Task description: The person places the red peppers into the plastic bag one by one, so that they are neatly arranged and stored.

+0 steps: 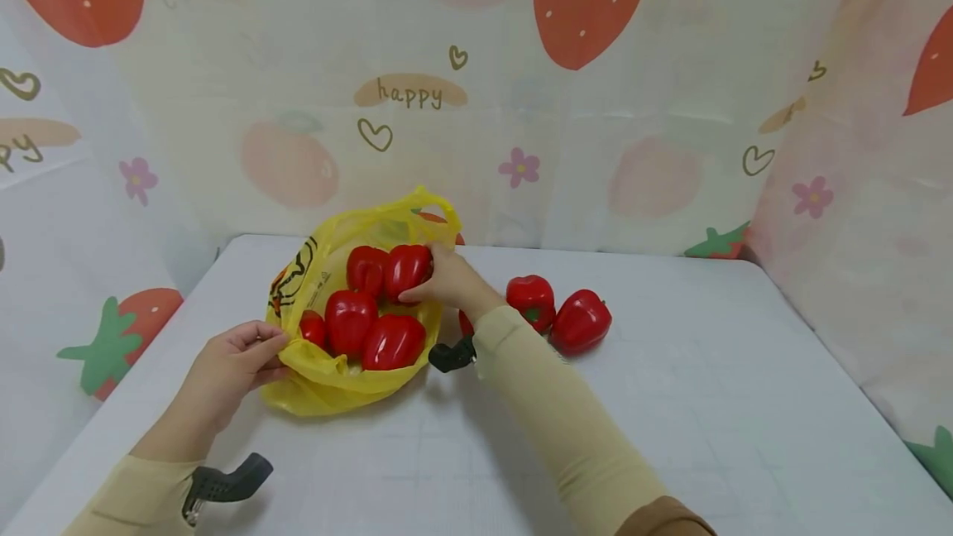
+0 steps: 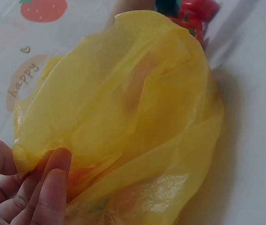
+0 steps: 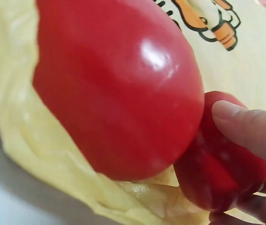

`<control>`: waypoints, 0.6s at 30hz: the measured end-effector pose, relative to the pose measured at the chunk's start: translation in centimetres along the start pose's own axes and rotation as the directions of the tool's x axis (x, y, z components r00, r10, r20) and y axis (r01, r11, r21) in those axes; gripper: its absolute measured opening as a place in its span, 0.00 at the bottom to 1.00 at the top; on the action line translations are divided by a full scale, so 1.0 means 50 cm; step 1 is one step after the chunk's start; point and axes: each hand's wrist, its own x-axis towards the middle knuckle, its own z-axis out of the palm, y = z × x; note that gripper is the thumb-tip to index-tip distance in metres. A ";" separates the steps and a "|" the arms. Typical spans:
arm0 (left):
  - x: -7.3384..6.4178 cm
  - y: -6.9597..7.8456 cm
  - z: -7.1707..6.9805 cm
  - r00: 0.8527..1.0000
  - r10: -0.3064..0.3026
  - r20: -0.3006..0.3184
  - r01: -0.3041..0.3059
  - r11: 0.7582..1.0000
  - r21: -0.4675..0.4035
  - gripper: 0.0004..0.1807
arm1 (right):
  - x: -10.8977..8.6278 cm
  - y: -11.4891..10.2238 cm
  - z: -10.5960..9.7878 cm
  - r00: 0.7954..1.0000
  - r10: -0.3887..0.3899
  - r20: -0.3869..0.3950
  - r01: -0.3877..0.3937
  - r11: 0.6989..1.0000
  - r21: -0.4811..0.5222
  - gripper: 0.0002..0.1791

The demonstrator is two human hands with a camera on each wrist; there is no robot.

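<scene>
A yellow plastic bag (image 1: 320, 370) lies open on the table with several red bell peppers (image 1: 351, 321) inside it. My left hand (image 1: 240, 362) pinches the bag's near left rim between thumb and fingers; the left wrist view shows the thin plastic (image 2: 137, 93) caught there. At the bag's right side my right hand (image 1: 454, 278) reaches in and grips a red bell pepper (image 1: 407, 271), thumb on one side and fingers on the other. In the right wrist view this pepper (image 3: 222, 164) sits beside a larger-looking one (image 3: 118, 89) within the bag.
Right of the bag, two red bell peppers (image 1: 581, 323) lie on the white table (image 1: 670, 404), and part of another red one (image 1: 465, 323) shows behind my right wrist. A strawberry-print curtain (image 1: 476, 131) stands along the table's back edge.
</scene>
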 end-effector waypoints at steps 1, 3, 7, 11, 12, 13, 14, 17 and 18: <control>0.001 -0.001 0.000 1.000 -0.002 0.000 0.002 1.000 -0.001 0.24 | 0.001 0.000 0.002 1.000 -0.002 0.005 0.002 1.000 -0.001 0.44; 0.001 -0.001 0.001 1.000 -0.002 -0.001 0.002 1.000 0.000 0.24 | 0.003 0.000 0.007 1.000 -0.001 0.018 0.001 1.000 -0.002 0.44; 0.001 0.001 0.000 1.000 0.008 -0.002 -0.008 1.000 0.009 0.24 | 0.005 -0.001 0.017 0.998 0.012 0.061 -0.012 1.000 -0.004 0.43; -0.001 0.002 0.000 1.000 0.017 -0.005 -0.017 1.000 0.018 0.24 | 0.006 -0.006 0.024 0.994 0.040 0.097 -0.042 0.999 0.017 0.43; -0.002 0.003 0.000 1.000 0.017 -0.005 -0.017 1.000 0.018 0.24 | 0.006 -0.007 0.026 0.994 0.046 0.100 -0.047 0.999 0.013 0.43; -0.002 0.003 0.000 1.000 0.016 -0.006 -0.016 1.000 0.016 0.24 | 0.007 -0.008 0.026 0.993 0.055 0.102 -0.057 0.998 0.013 0.44; -0.002 0.003 0.000 1.000 0.015 -0.007 -0.015 1.000 0.014 0.24 | 0.007 -0.010 0.027 0.993 0.067 0.100 -0.068 0.998 0.009 0.44; -0.002 0.003 -0.001 1.000 0.009 -0.010 -0.009 1.000 0.011 0.24 | 0.007 -0.017 0.028 0.992 0.087 0.089 -0.086 0.996 -0.016 0.45; -0.002 0.003 -0.001 1.000 0.007 -0.011 -0.007 1.000 0.010 0.24 | 0.007 -0.018 0.029 0.992 0.091 0.088 -0.089 0.996 -0.025 0.45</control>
